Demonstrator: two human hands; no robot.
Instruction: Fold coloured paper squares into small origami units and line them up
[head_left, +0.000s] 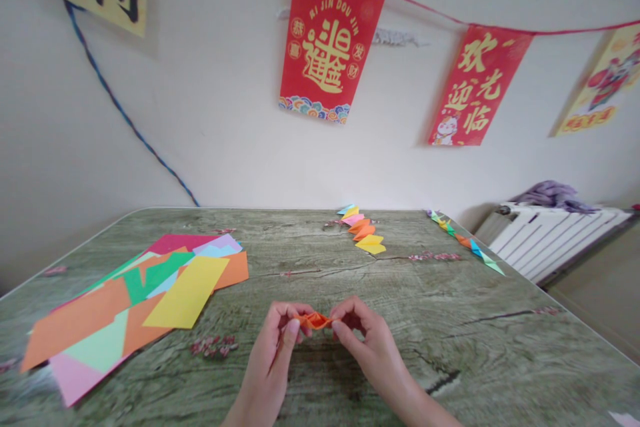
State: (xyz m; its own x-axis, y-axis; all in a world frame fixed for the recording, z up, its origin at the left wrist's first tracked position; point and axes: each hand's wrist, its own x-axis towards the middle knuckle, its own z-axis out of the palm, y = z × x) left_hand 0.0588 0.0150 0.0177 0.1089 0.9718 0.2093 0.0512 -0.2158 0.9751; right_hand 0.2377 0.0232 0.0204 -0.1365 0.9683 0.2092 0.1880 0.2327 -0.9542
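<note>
Wall of pale, plain paint (225,113) is seen behind a broad table with a green-grey wood-grain top (300,280) printed with small pink blossoms. On the table's left side, a loose pile of flat coloured paper sheets (90,303) is spread, in orange, green, pink and pale blue, with a yellow sheet (187,293) laid uppermost near the right edge. Beyond the table's right edge, a white ribbed radiator (535,237) is topped by a crumpled purple cloth (553,193). At the table's near middle, a small folded orange paper piece (316,321) is held just above the surface between the left hand (277,347) and the right hand (367,333). One end is pinched by each hand, thumb closed against fingers, and the middle is spread slightly open. Farther back, a row of pointed, folded multicoloured papers (361,229) is set out, and along the right edge a line of smaller folded papers (463,241) is laid. Folding appears to be finished on these two rows and well advanced on the held piece, though its completeness cannot be told; the piled sheets seem not yet to be folded.
</note>
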